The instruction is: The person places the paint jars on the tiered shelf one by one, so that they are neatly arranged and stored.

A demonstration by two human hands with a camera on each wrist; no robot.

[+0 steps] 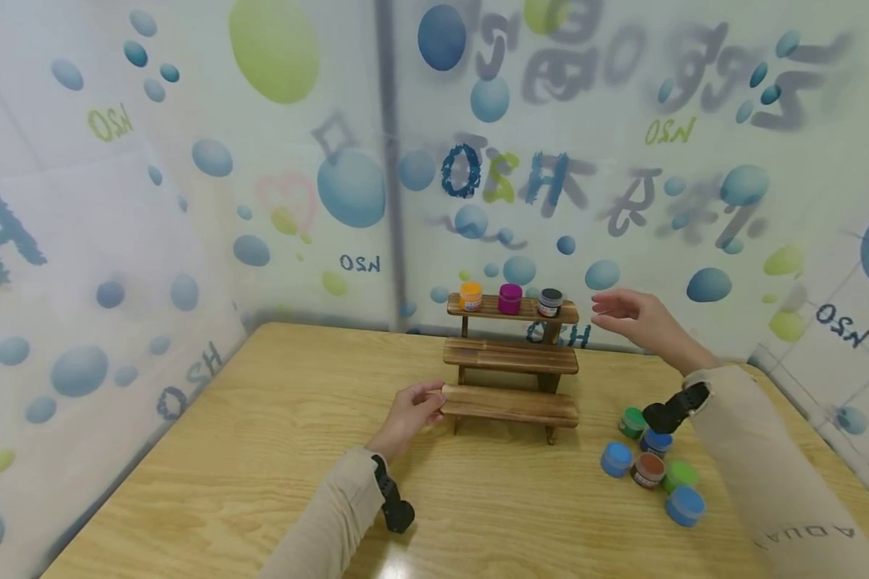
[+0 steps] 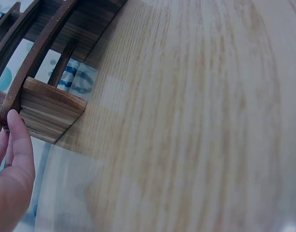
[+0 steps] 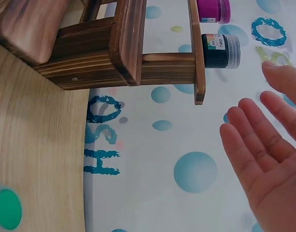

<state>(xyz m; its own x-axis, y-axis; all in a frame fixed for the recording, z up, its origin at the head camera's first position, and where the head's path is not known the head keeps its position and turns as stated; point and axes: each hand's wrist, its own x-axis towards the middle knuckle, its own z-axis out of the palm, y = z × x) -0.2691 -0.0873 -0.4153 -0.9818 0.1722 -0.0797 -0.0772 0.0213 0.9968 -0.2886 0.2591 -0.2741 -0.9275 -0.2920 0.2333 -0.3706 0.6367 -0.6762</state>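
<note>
A three-tier wooden stand (image 1: 510, 402) rests on the table. On its top tier are an orange jar (image 1: 471, 297), a purple jar (image 1: 510, 299) and a black jar (image 1: 549, 303). My left hand (image 1: 408, 414) pinches the left end of the lowest tier; in the left wrist view, fingers (image 2: 21, 145) touch the end of a wooden board (image 2: 29, 63). My right hand (image 1: 633, 318) is in the air right of the top tier, holding nothing. The right wrist view has its fingers (image 3: 257, 140) extended and apart from the black jar (image 3: 215, 50).
On the table (image 1: 261, 450), right of the stand, several lidded jars stand together: a green one (image 1: 632, 422), a brown one (image 1: 648, 470), a light green one (image 1: 680, 477) and blue ones (image 1: 685, 506). A patterned curtain (image 1: 319, 265) hangs behind the table.
</note>
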